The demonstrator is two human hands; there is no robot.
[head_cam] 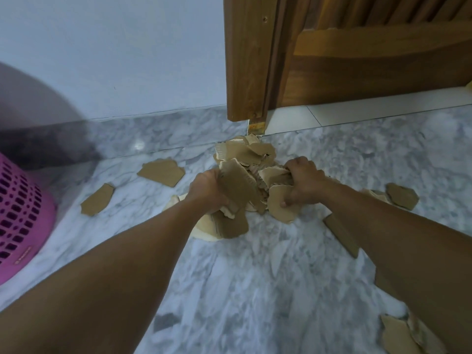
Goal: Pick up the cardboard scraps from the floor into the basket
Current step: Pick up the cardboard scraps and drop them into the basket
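On the marble floor (255, 277), both hands clutch the cardboard scraps (245, 172) between them.

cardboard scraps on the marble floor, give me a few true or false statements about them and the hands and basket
1. Both hands grip torn brown cardboard scraps from the pile in front of the wooden door frame. True: the left hand and right hand each close their fingers on pieces.
2. The pink perforated plastic basket stands at the right edge of the view. False: it is at the left edge.
3. Two flat scraps lie apart from the pile, between it and the basket. True: one larger flat scrap and one smaller flat scrap.
4. The grey-white marble floor is bare of scraps near the right forearm. False: several scraps lie beside and below it.
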